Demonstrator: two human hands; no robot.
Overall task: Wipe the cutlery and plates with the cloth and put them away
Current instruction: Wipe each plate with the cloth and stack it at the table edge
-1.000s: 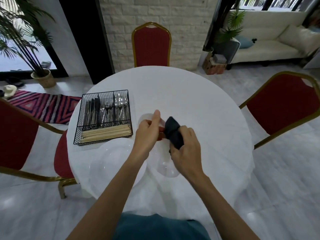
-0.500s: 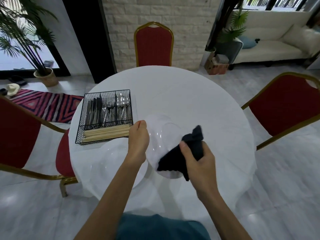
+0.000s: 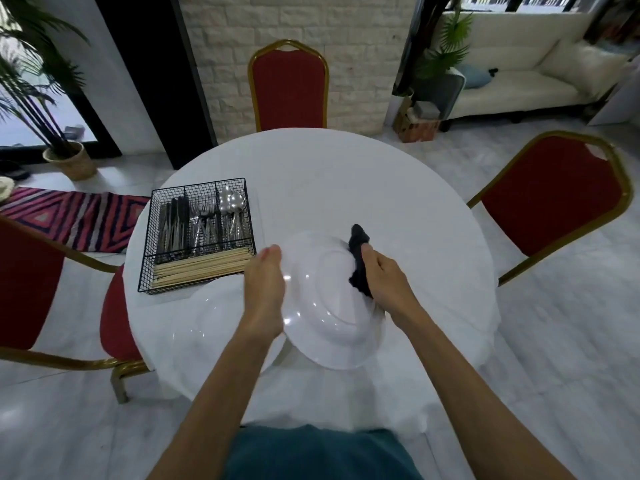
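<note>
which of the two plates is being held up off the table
The white plate gripped at its edges by the left hand and the right hand with the cloth; the other plate lies flat on the table.

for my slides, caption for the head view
Left hand holds a white plate while right hand wipes it with dark cloth.

Head view, steeply down over table [image 3: 346,174]

Round white-clothed table [image 3: 346,174] stood on pale glossy floor [image 3: 554,341]. Three red gold-framed chairs [image 3: 289,86] surrounded it. White brick wall [image 3: 346,46] behind; cream sofa [image 3: 519,77] far right; striped rug [image 3: 69,216] left.
</note>
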